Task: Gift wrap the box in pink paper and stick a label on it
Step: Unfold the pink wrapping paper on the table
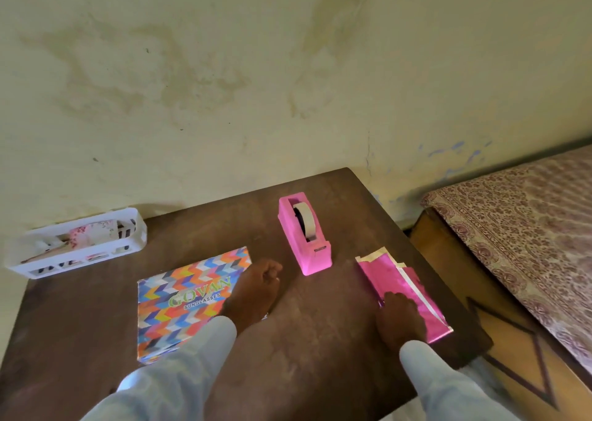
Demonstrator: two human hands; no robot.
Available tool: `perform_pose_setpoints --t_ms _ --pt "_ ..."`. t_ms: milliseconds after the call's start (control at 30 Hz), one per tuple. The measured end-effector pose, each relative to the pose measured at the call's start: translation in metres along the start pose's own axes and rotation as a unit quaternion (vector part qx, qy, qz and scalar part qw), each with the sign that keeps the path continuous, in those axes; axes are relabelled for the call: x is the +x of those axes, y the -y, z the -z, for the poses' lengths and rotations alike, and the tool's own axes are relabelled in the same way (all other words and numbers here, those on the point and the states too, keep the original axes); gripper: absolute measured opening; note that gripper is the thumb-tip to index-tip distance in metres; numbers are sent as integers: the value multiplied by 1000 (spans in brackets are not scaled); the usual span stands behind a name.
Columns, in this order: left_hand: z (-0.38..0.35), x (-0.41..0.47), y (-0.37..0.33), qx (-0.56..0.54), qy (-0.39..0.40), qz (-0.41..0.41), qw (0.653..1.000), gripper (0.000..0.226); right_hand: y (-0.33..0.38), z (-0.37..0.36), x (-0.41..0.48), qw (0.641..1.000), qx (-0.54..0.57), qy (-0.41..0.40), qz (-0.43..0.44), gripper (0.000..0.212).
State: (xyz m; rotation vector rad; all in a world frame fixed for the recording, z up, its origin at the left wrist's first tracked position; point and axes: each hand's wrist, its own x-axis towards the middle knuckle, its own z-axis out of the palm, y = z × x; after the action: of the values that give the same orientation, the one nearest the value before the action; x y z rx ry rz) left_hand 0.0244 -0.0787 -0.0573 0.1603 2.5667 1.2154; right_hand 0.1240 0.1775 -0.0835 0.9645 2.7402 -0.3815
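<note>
- So, wrapping not started: box [189, 302] lies bare, flat on the table [320, 350], near-left of centre.
- Pink paper [407, 279] is folded, near-right, close to the table's right edge and well apart from the box.
- Right hand [400, 319] rests on the paper; I can't tell whether it is pinching or just pressing.
- Left hand [256, 287] sits over the box's right edge with its fingers curled; I can't tell whether it is holding anything.
- Tape dispenser [304, 235] stands between them, farther back. White basket [77, 244] is far-left; I can't make out its contents.
- Risks: glossy sheet could slide off the right edge if dragged one-handed.
- Unfolding fast could tear or crease it.
- Box likely shifts if not pinned down while the sheet goes under it.
</note>
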Motion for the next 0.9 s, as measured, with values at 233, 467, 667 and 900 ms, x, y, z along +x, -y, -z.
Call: perform_pose_setpoints --t_ms 233,467,667,900 --pt "6 -21 7 41 4 5 999 19 26 22 -11 972 185 -145 10 19" --pt "10 -31 -5 39 -44 2 998 23 71 59 -27 950 244 -170 99 44" --pt "2 -30 -4 325 15 -65 943 46 89 105 -37 909 350 -13 225 17" --pt "-2 -25 20 492 111 -47 862 69 98 91 -7 804 534 174 197 11"
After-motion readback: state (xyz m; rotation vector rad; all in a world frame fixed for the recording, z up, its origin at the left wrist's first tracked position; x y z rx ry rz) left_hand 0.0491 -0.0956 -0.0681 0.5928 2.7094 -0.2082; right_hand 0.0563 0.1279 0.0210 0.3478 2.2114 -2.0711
